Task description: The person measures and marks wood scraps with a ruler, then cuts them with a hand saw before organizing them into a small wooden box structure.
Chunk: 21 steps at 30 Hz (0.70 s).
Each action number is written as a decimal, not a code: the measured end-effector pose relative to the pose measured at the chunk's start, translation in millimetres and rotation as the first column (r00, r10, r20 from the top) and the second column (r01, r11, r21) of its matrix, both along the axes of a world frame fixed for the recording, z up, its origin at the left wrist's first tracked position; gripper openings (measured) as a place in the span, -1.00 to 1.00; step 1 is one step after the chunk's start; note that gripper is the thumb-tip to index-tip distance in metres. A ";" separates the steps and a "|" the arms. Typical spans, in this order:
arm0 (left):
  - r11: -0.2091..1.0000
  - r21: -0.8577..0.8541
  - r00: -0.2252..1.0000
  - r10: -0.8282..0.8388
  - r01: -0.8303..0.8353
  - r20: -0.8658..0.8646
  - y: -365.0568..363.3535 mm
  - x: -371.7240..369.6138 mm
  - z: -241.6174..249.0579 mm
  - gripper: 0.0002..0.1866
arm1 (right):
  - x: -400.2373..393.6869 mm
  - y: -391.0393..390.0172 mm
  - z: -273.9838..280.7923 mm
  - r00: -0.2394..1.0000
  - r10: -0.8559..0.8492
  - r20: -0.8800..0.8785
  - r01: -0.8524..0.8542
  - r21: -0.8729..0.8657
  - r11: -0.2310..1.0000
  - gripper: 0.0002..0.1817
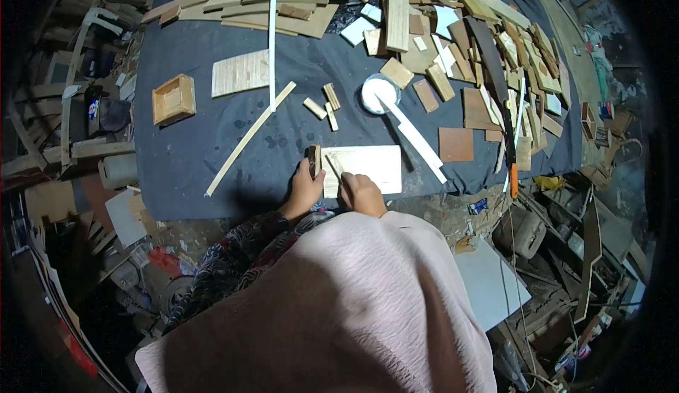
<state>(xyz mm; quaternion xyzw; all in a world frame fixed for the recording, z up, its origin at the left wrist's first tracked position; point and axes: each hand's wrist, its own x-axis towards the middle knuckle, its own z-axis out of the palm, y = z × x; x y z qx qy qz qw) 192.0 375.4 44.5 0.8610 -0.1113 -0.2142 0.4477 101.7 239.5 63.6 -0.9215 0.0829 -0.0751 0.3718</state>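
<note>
A pale rectangular wooden board (378, 169) lies flat at the near edge of the cloth-covered table. At its left end my left hand (305, 188) is closed around a small dark-edged wood block (315, 159), held upright. My right hand (363, 193) rests over the board's near edge, its fingers closed on a thin wood strip (332, 164) that slants over the board. Beyond the board stands a round tub of white paste (372, 96), with a white-coated stick (422, 142) leaning out to the right. Several small wood pieces (330, 98) lie left of the tub.
An open wooden box (174, 101), a slatted panel (240, 74) and a long thin strip (251, 138) are on the left. Wood offcuts (488, 39) pile up at the right, beside an orange-handled saw (513, 179). A brown square tile (456, 144) lies nearer.
</note>
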 end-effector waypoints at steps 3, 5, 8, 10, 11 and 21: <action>0.994 0.095 0.996 -0.064 0.058 0.063 -0.5 1.9 -9.2 -0.61 | -6.2 -11.8 -6.1 0.981 -0.192 0.007 0.191 -0.145 0.971 -0.77; 0.995 0.059 0.996 -0.081 0.078 0.044 -1.9 2.1 -1.0 -0.58 | -21.0 -32.1 -14.6 0.929 -0.369 0.019 0.367 -0.154 0.917 -0.76; 0.997 0.007 0.997 -0.082 0.082 -0.002 2.7 -0.6 -13.6 -0.62 | -31.8 -46.3 -14.2 0.870 -0.488 0.072 0.493 -0.168 0.854 -0.83; 0.996 -0.009 0.995 -0.091 0.092 0.036 6.2 -1.4 -31.5 -0.61 | -27.0 -42.3 -4.4 0.931 -0.353 0.090 0.357 -0.029 0.934 -0.88; 0.997 0.012 0.996 -0.070 0.070 0.050 4.9 -2.1 -31.7 -0.58 | -25.1 -39.7 -1.3 0.970 -0.242 -0.014 0.242 -0.012 0.970 -0.86; 0.997 0.040 0.998 -0.057 0.059 -0.037 4.2 -1.2 -27.2 -0.62 | -31.4 -45.8 -12.9 0.756 -0.653 0.031 0.654 -0.026 0.756 -0.79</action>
